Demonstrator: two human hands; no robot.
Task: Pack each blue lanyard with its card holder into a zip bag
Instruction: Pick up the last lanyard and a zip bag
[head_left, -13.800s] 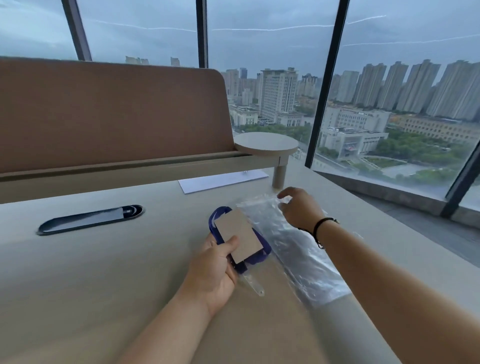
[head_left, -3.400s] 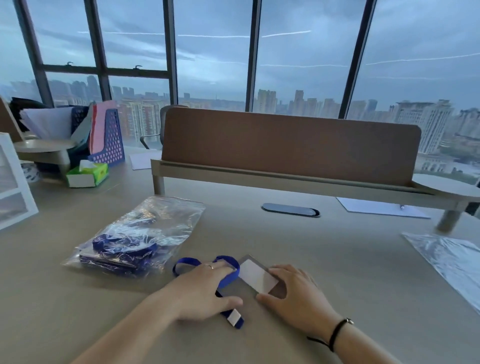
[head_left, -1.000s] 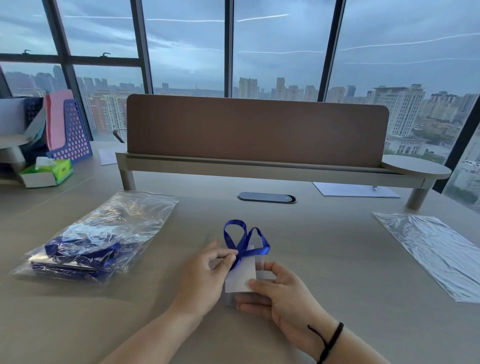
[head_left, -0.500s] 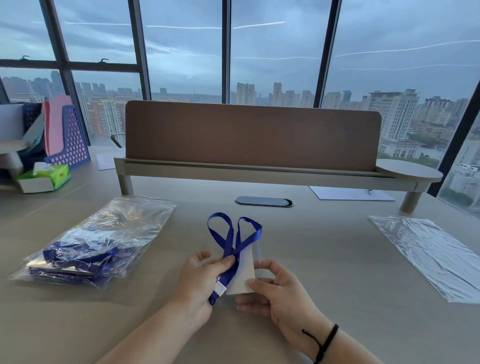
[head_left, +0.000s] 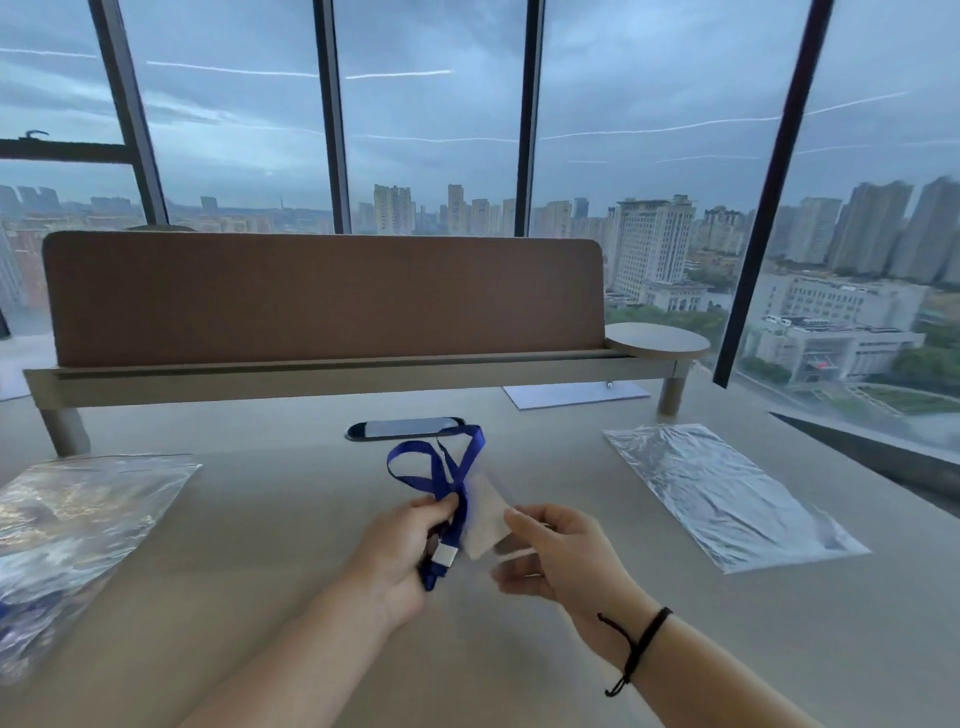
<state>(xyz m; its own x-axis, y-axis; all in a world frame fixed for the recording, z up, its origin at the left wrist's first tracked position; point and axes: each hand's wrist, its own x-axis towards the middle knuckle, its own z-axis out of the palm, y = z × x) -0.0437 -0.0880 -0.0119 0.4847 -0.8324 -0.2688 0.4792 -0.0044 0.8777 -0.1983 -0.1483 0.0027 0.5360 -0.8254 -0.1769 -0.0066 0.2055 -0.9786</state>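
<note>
My left hand pinches a blue lanyard just above the table, its loops standing up and its metal clip hanging below my fingers. My right hand pinches the clear card holder with a white card inside, right beside the lanyard. An empty zip bag lies flat on the table to the right. At the left edge lies a larger clear bag with blue lanyards showing inside.
A brown desk divider on a raised shelf crosses the back of the table. A dark cable slot sits behind the lanyard. A white sheet lies under the shelf's round end. Windows stand behind.
Both hands lifted the lanyard and card holder slightly and shifted right. The view turned right, so the empty zip bag is nearer the middle and the filled bag at the left edge.
</note>
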